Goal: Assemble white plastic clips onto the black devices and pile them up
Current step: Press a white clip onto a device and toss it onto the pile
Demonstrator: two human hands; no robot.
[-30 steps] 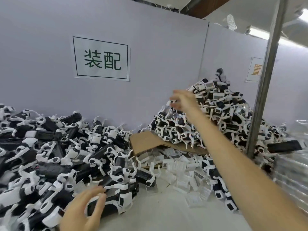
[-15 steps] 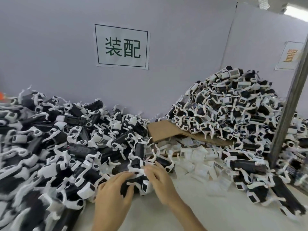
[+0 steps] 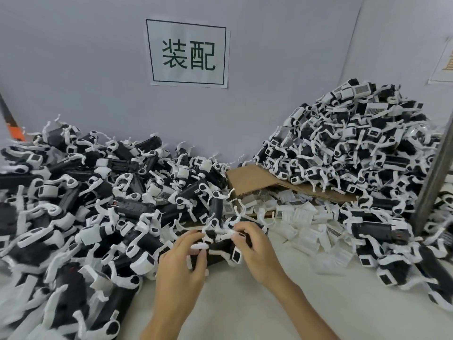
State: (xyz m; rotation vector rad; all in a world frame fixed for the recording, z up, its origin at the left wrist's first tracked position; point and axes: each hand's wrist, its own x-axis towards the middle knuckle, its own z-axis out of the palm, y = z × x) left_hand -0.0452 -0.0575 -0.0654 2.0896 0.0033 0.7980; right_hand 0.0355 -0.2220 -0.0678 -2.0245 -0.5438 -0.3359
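Holding: left hand (image 3: 181, 263) and right hand (image 3: 255, 251) both curl round one black device (image 3: 218, 246), right at the left pile (image 3: 73, 204) near edge
Clip: white clip (image 3: 199, 246) touches left fingertips
Free room: bare table (image 3: 318, 303), near side, up to right pile (image 3: 355, 155)

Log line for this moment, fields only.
step: clip fitting | left hand: holds black device | right hand: pinches white clip on it

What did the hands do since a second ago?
The right hand pulled back from the tall right pile and came down to the front. Now it and the left hand both grip one black device. The left pile, cardboard and wall sign stayed the same.
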